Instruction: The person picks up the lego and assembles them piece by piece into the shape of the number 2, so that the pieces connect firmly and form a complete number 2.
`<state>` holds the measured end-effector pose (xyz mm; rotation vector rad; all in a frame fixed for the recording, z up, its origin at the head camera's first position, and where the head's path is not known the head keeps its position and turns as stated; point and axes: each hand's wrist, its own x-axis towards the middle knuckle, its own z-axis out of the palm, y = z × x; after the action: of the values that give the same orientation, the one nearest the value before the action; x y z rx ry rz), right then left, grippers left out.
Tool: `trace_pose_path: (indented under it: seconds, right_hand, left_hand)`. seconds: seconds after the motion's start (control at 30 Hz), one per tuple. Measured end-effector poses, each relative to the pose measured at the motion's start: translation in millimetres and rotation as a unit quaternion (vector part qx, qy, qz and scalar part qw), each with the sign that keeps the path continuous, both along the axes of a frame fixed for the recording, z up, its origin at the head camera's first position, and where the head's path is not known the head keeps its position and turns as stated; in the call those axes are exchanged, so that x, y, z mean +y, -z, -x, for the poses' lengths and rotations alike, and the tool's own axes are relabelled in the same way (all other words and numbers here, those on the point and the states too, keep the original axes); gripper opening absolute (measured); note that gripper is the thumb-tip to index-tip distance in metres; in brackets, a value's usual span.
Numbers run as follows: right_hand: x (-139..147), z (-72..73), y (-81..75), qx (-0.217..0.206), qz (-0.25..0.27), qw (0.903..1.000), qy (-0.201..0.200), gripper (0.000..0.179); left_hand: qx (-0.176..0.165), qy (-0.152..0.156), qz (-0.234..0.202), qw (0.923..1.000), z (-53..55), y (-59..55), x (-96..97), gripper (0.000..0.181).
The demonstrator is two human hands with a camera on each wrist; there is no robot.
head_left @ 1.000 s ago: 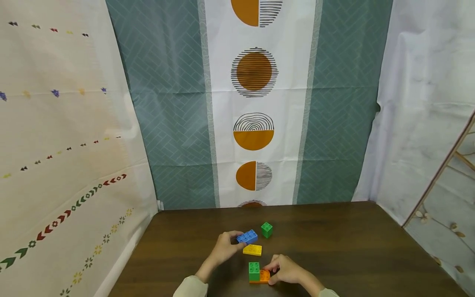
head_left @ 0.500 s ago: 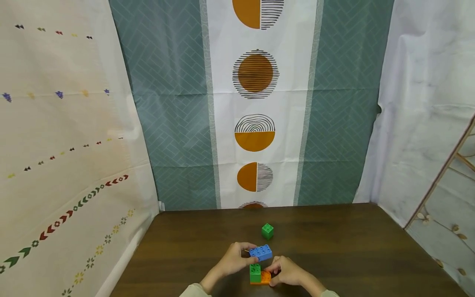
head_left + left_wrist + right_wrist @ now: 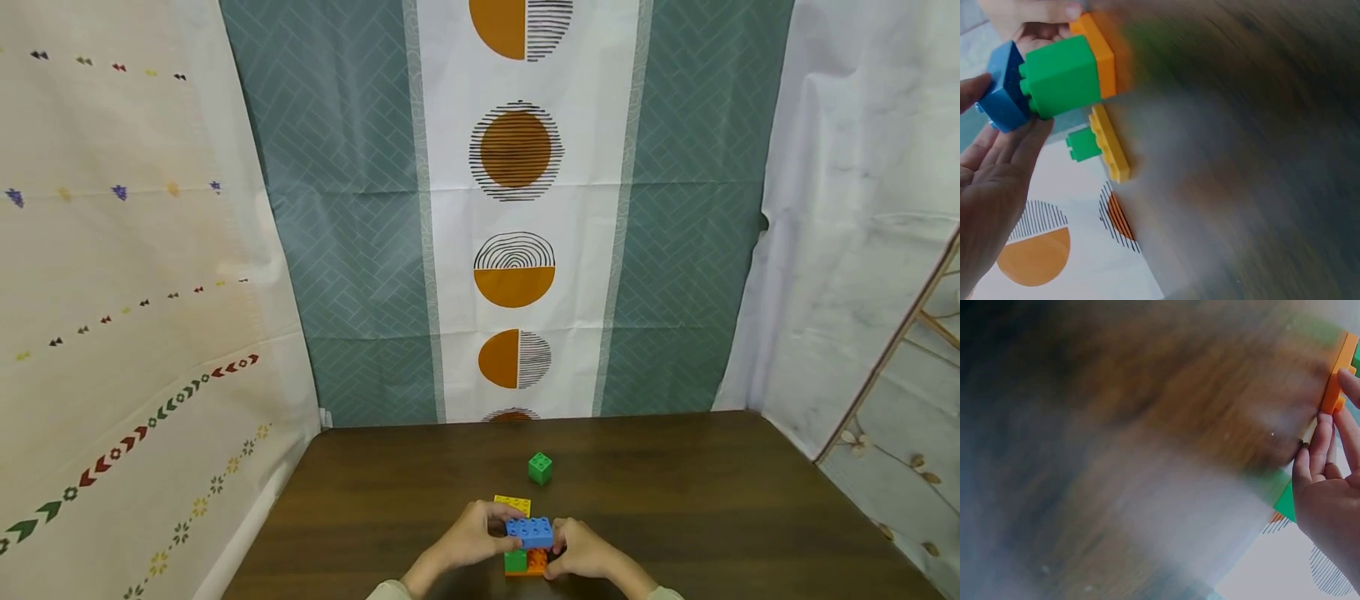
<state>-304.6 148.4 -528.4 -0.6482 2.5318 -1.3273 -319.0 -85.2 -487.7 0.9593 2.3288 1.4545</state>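
My left hand (image 3: 474,535) pinches a blue building brick (image 3: 529,532) with studs on top, thumb on the near side and fingers on the far side. The brick hangs right over a green brick (image 3: 1063,75), its underside close to the green studs in the left wrist view. That green brick stands on the left part of a flat orange brick (image 3: 537,562), which lies on the table. With thumb and fingers my right hand (image 3: 583,550) holds the orange brick at its right end, as the right wrist view (image 3: 1335,469) also shows.
Just beyond the hands a flat yellow brick (image 3: 513,504) lies on the dark wooden table (image 3: 675,492). Farther back stands a small green brick (image 3: 540,468). Patterned cloths (image 3: 517,250) hang behind the table and along both sides.
My left hand has carried the blue brick toward me and to the right, from beside the yellow brick to over the green one. My right hand stays on the orange brick.
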Motion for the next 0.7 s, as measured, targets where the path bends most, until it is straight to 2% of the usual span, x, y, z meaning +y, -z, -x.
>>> trace_pose_path:
  seconds: [0.13,0.4,0.7]
  right_hand:
    - [0.0,1.0,1.0,0.0,-0.001,1.0,0.0,0.023]
    - [0.0,0.9,-0.6,0.013,0.012,0.9997,-0.017,0.019]
    - [0.7,1.7,-1.9,0.002,0.019,0.9997,-0.018,0.019]
  left_hand:
    - [-0.005,0.009,-0.004,0.9999,2.6,4.1,-3.6,0.031]
    - [-0.037,0.004,-0.03,0.9989,3.5,14.0,-8.0,0.031]
    - [-0.069,0.006,-0.049,0.9964,2.5,13.5,-6.3,0.03]
